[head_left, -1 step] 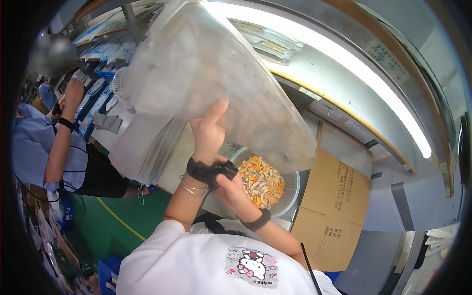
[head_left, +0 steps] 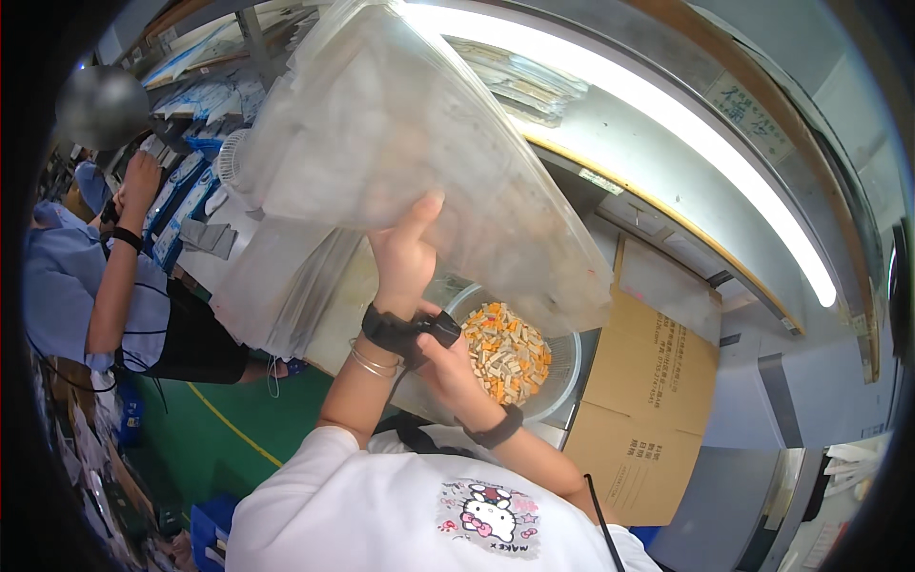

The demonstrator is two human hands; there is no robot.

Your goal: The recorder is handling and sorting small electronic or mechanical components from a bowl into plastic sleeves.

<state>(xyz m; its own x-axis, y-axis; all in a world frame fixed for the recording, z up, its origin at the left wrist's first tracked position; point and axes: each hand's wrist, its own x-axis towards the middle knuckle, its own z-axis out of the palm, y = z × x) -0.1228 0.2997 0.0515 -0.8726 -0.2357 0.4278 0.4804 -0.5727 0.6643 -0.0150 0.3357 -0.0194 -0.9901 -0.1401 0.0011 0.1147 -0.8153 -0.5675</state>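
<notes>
Several cloudy sheets (head_left: 477, 143) — left hand (head_left: 408, 250) clasping them; right hand (head_left: 450, 370) apparently grips black wrist device (head_left: 439, 329).

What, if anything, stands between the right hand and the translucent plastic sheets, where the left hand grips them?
The black wrist-worn device stands between: the right hand touches it, and beyond it the left hand, which wears it, grips the translucent plastic sheets. Nothing else visible blocks that path.

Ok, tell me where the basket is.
In the head view, the basket sits a little right of centre, just left of the cardboard, with the right hand in front of its lower left edge.
</notes>
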